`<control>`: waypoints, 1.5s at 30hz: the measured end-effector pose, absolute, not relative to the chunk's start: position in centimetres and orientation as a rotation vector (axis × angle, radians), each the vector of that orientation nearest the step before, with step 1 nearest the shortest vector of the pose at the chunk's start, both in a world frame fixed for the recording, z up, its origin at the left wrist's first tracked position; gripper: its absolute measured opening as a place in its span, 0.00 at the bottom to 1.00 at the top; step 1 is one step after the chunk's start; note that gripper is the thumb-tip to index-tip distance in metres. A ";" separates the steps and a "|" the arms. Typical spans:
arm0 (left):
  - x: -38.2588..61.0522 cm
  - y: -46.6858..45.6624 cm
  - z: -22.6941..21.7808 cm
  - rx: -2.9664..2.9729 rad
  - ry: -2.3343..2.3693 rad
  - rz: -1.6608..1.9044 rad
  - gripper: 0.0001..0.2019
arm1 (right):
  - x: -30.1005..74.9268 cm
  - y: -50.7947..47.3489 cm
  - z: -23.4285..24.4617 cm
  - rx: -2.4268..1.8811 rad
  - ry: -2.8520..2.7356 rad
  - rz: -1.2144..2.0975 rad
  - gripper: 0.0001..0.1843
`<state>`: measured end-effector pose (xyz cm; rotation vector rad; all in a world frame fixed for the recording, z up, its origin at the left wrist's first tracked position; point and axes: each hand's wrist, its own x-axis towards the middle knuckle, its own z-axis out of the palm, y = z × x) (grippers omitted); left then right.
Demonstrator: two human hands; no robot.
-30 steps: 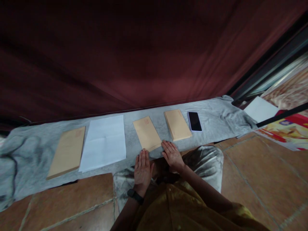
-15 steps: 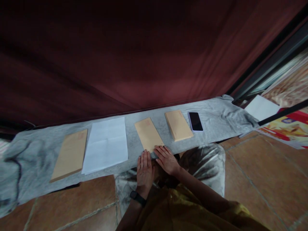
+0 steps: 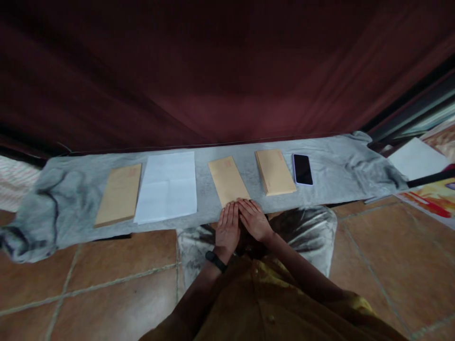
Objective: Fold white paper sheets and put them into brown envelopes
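Observation:
A brown paper envelope (image 3: 228, 179) lies at an angle in front of me on the grey cloth. My left hand (image 3: 228, 226) rests flat on its near end, fingers stretched out and side by side; a dark band is round that wrist. Beside it, my right hand (image 3: 254, 219) lies flat over the near right corner, fingers straight and pointing inward. The fingertips of both hands almost meet. Neither hand grips anything, and the envelope's near edge is hidden under them.
To the left are white paper sheets (image 3: 167, 187) and a thick stack of brown envelopes (image 3: 120, 193). On the right lie a smaller stack of envelopes (image 3: 276, 171) and a phone (image 3: 303, 169). A dark red curtain (image 3: 227, 113) hangs behind the cloth-covered bench (image 3: 341, 168).
My hands have come closer together at the envelope's near end, the right one shifting in towards the left. The view has also shifted, while the stacks, sheets and phone stay put on the cloth.

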<state>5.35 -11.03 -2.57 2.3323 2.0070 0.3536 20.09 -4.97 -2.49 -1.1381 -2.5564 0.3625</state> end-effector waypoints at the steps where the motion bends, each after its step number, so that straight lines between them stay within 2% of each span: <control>1: 5.3 -11.1 -2.5 2.321 2.014 0.338 0.36 | 20.2 -4.9 -2.5 -1.146 -2.554 0.364 0.27; 32: 5.5 -10.9 -1.2 2.165 2.132 0.275 0.36 | 22.6 -4.4 -2.1 -1.295 -2.443 0.351 0.29; 40: 5.5 -11.1 -1.0 2.183 2.137 0.283 0.32 | 19.6 -5.0 -1.1 -1.134 -2.563 0.403 0.29; 45: 5.2 -11.3 -1.6 2.203 2.118 0.371 0.34 | 18.2 -4.9 -0.8 -1.104 -2.585 0.441 0.28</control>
